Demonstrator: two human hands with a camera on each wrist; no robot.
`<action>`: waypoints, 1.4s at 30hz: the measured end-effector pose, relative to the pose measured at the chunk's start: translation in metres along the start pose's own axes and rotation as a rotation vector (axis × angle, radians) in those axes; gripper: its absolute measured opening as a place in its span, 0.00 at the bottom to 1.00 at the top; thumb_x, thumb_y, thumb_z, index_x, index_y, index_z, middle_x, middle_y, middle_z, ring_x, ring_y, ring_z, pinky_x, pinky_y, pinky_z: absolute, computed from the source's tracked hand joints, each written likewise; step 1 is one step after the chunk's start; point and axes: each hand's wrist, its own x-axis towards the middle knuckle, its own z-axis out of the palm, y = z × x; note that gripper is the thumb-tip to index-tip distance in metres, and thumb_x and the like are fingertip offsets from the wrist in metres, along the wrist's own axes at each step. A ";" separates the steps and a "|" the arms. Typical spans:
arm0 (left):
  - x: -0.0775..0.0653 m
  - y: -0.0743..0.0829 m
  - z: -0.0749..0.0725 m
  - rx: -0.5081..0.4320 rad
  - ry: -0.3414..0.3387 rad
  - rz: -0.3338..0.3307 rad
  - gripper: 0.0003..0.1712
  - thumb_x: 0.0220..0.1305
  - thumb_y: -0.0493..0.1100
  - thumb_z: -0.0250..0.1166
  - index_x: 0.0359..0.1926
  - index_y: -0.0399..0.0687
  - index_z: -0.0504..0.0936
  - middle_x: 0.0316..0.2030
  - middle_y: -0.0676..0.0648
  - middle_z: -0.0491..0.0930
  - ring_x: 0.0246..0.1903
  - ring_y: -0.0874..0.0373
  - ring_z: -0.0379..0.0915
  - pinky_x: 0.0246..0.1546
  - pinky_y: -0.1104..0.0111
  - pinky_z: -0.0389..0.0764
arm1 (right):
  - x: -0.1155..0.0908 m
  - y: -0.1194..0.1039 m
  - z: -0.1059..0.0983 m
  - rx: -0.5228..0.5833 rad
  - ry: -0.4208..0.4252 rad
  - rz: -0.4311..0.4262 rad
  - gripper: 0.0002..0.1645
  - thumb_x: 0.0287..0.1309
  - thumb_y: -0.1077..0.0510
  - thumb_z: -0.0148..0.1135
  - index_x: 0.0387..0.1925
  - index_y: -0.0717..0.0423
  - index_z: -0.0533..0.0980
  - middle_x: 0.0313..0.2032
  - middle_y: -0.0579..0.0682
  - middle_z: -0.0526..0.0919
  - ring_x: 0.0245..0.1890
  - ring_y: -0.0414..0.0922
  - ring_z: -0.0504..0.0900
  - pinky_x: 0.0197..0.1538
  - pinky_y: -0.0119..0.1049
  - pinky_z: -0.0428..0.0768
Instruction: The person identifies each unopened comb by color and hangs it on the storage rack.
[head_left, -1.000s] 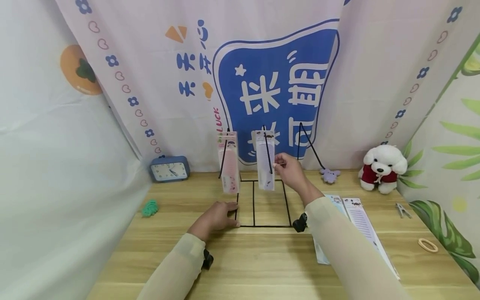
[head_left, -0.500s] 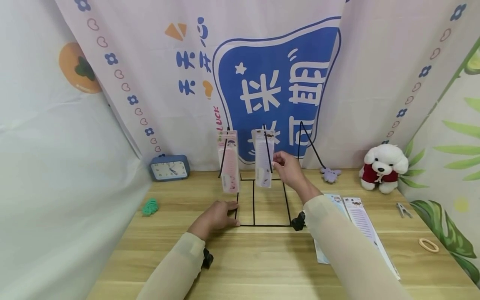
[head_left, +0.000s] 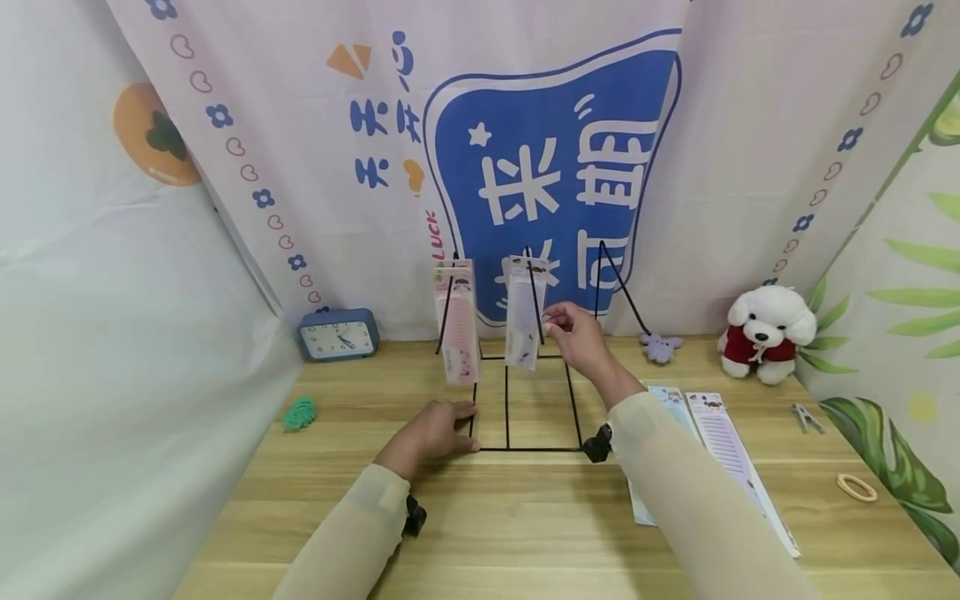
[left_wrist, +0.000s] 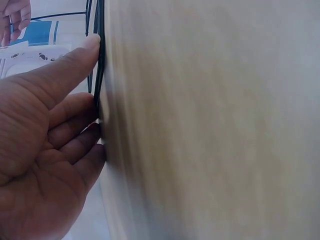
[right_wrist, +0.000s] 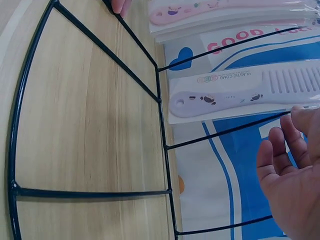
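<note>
A black wire rack (head_left: pixel 507 408) stands on the table, and my left hand (head_left: pixel 429 433) holds its base at the near left corner. In the left wrist view, the thumb and curled fingers (left_wrist: pixel 75 125) meet the wire. A packaged purple comb (head_left: pixel 526 321) hangs from the middle hook; the right wrist view shows this comb (right_wrist: pixel 220 97) lying beside the upright wire. My right hand (head_left: pixel 581 337) pinches near the package's right edge with thumb and index finger (right_wrist: pixel 290 130); the exact contact is partly hidden. Several packaged pink combs (head_left: pixel 459 333) hang from the left hook.
On the right hook's end sits a small purple figure (head_left: pixel 660 348). Two more packages, blue (head_left: pixel 671 400) and purple (head_left: pixel 723 442), lie under the right forearm. A clock (head_left: pixel 339 335), green cord (head_left: pixel 300 413), plush dog (head_left: pixel 767 333), clip (head_left: pixel 808 418) and ring (head_left: pixel 857 488) stand around.
The lower end of the purple comb's package has swung left and up. My right hand has shifted very slightly left with it. The left hand stays on the rack's base.
</note>
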 end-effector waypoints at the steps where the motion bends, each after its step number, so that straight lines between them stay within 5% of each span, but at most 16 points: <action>1: 0.000 0.000 0.000 -0.002 -0.001 0.000 0.42 0.68 0.51 0.79 0.78 0.45 0.76 0.79 0.43 0.72 0.81 0.43 0.64 0.81 0.48 0.68 | -0.001 0.002 -0.001 0.011 0.008 -0.005 0.18 0.82 0.57 0.61 0.66 0.59 0.78 0.54 0.57 0.85 0.55 0.55 0.83 0.57 0.49 0.84; 7: -0.001 -0.004 0.002 0.011 -0.005 -0.011 0.41 0.68 0.51 0.79 0.77 0.45 0.77 0.79 0.44 0.72 0.81 0.43 0.65 0.81 0.49 0.68 | -0.020 0.005 -0.012 0.030 0.068 -0.051 0.20 0.82 0.55 0.62 0.66 0.60 0.79 0.54 0.59 0.86 0.55 0.54 0.84 0.59 0.46 0.83; 15: -0.001 -0.002 0.001 0.021 -0.007 -0.011 0.40 0.69 0.51 0.79 0.77 0.46 0.77 0.79 0.44 0.72 0.80 0.43 0.65 0.81 0.48 0.68 | -0.073 -0.003 -0.032 0.012 0.135 -0.080 0.20 0.79 0.56 0.66 0.63 0.63 0.78 0.55 0.61 0.86 0.58 0.55 0.84 0.63 0.51 0.85; 23: 0.001 -0.001 0.002 0.028 -0.009 -0.002 0.40 0.69 0.52 0.78 0.77 0.47 0.77 0.79 0.45 0.72 0.81 0.43 0.64 0.81 0.49 0.68 | -0.128 0.010 -0.064 -0.079 0.171 0.027 0.29 0.73 0.48 0.73 0.65 0.60 0.77 0.58 0.59 0.85 0.59 0.53 0.83 0.57 0.27 0.83; 30: 0.000 -0.002 0.001 0.034 0.009 -0.006 0.40 0.68 0.51 0.79 0.76 0.45 0.78 0.78 0.43 0.73 0.80 0.43 0.66 0.81 0.49 0.69 | -0.165 0.043 -0.111 -0.293 0.156 0.144 0.38 0.73 0.43 0.72 0.70 0.65 0.73 0.61 0.69 0.82 0.59 0.64 0.83 0.63 0.60 0.84; 38: 0.003 -0.003 0.001 0.034 0.003 0.001 0.41 0.68 0.51 0.79 0.77 0.45 0.78 0.78 0.43 0.73 0.80 0.43 0.66 0.80 0.49 0.69 | -0.188 0.091 -0.155 -0.369 0.201 0.351 0.38 0.73 0.47 0.71 0.69 0.70 0.71 0.62 0.72 0.79 0.62 0.69 0.79 0.60 0.64 0.80; 42: 0.004 -0.001 0.001 0.031 0.003 0.004 0.40 0.68 0.51 0.79 0.77 0.45 0.77 0.78 0.43 0.73 0.80 0.43 0.66 0.80 0.49 0.69 | -0.192 0.104 -0.167 -0.415 0.142 0.424 0.41 0.72 0.48 0.71 0.70 0.73 0.68 0.64 0.76 0.76 0.62 0.72 0.77 0.60 0.67 0.79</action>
